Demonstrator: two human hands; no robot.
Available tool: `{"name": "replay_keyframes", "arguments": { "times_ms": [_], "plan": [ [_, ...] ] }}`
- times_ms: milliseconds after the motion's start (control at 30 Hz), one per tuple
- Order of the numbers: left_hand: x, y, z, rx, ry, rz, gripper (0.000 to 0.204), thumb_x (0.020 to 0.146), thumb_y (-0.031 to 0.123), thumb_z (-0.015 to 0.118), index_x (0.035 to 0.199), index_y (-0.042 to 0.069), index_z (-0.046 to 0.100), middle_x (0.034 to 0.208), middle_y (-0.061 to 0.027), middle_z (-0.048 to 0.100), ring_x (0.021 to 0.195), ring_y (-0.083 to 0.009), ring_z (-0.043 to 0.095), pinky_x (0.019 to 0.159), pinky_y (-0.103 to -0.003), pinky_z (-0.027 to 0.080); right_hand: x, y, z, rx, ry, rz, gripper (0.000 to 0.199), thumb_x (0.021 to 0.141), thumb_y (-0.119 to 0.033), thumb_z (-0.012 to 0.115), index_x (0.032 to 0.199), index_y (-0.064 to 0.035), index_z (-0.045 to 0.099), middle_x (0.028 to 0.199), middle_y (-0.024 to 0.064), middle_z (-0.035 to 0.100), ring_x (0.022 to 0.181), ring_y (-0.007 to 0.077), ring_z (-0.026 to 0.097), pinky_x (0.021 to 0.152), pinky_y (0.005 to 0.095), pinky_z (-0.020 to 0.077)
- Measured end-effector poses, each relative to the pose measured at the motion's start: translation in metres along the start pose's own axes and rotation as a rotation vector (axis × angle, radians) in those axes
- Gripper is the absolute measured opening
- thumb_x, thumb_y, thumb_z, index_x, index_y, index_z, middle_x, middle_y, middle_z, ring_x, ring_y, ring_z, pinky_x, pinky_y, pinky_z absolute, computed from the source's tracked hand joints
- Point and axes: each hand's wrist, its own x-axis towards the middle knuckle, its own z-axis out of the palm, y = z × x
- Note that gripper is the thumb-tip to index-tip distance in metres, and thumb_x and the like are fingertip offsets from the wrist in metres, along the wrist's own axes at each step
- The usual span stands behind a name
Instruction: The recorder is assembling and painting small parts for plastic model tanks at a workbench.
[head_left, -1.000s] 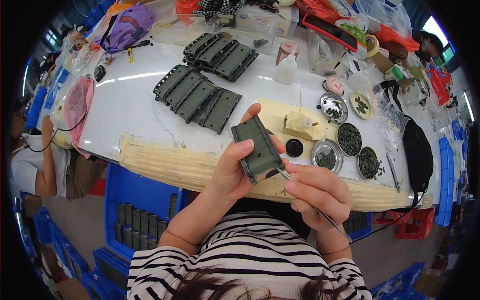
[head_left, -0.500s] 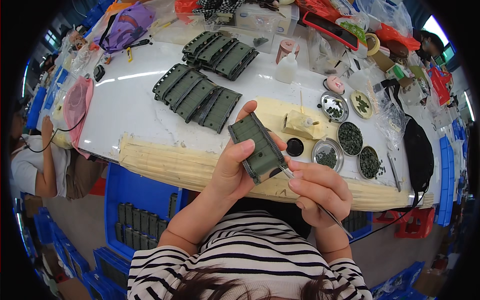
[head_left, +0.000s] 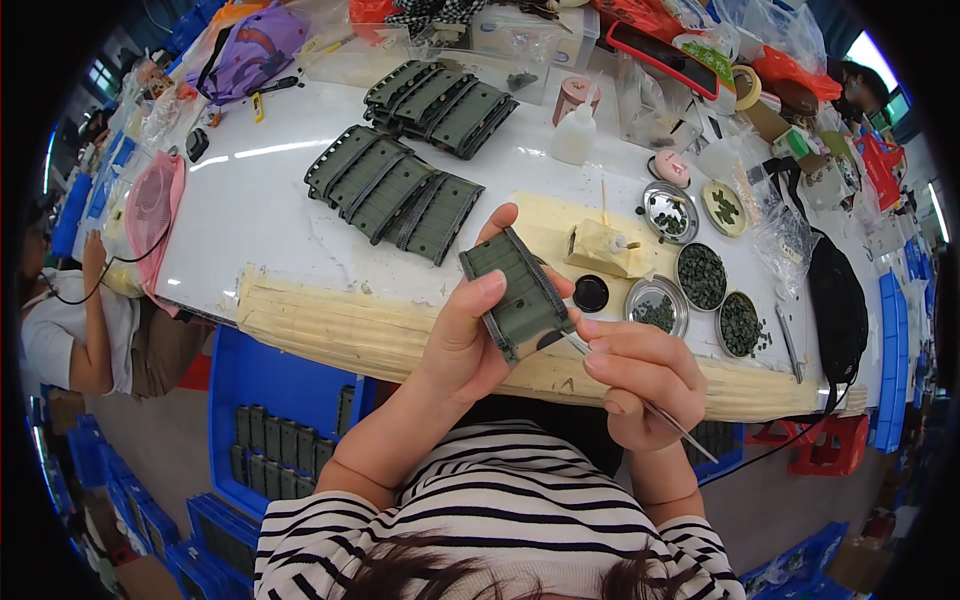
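My left hand [head_left: 462, 335] is closed round a dark green, ribbed rectangular model piece [head_left: 517, 290] with raised rails along its edges, thumb pressing on its face. Tweezers [head_left: 678, 430] are pinched in my right hand [head_left: 650, 385]. Their tips meet the lower right corner of the green piece; whether they grip anything there is too small to tell. Past my hands, two groups of similar green pieces [head_left: 395, 190] lie on the white table. On the right, round metal tins hold small dark green parts [head_left: 701, 277].
A yellowish block [head_left: 608, 250] with a small bottle in it stands beyond my right hand, near a black round cap [head_left: 590, 294]. Another pair of tweezers [head_left: 788, 343] lies right of the tins. A white squeeze bottle [head_left: 573, 136] stands farther back. Below left is a blue crate [head_left: 235, 370].
The green piece has tilted slightly in my left hand. My right hand and the tweezers have shifted a little right and down, with the tips still at the corner.
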Motion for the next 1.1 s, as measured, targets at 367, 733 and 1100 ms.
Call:
{"name": "replay_keyframes", "arguments": {
  "times_ms": [367, 733, 1100],
  "plan": [
    [0.006, 0.007, 0.012, -0.601, 0.331, -0.167, 0.055, 0.081, 0.05, 0.067, 0.092, -0.003, 0.061, 0.096, -0.0107, 0.064, 0.1, -0.0236, 0.064, 0.08, -0.023, 0.06, -0.002, -0.003, 0.001, 0.049, 0.054, 0.021, 0.029, 0.085, -0.022, 0.07, 0.102, 0.0013, 0.067, 0.098, 0.0146, 0.064, 0.091, 0.0307, 0.068, 0.073, 0.0322, 0.0557],
    [0.002, 0.015, 0.009, -0.411, 0.264, -0.088, 0.047, 0.089, 0.042, 0.063, 0.11, 0.001, 0.056, 0.108, -0.0169, 0.06, 0.107, -0.0281, 0.062, 0.084, -0.028, 0.059, 0.002, -0.001, 0.002, -0.019, -0.02, 0.077, 0.027, 0.079, -0.013, 0.074, 0.102, 0.0008, 0.068, 0.093, 0.0137, 0.067, 0.086, 0.0267, 0.068, 0.072, 0.0302, 0.0541],
    [-0.018, 0.045, 0.014, 0.483, 0.451, 0.273, 0.044, 0.093, 0.001, 0.051, 0.135, 0.002, 0.037, 0.122, -0.0221, 0.057, 0.118, -0.032, 0.056, 0.096, -0.04, 0.051, 0.003, 0.022, 0.024, -0.169, -0.159, 0.475, 0.014, 0.08, -0.012, 0.073, 0.089, -0.0023, 0.069, 0.082, 0.0079, 0.068, 0.067, 0.0238, 0.058, 0.061, 0.0319, 0.046]
  ]
}}
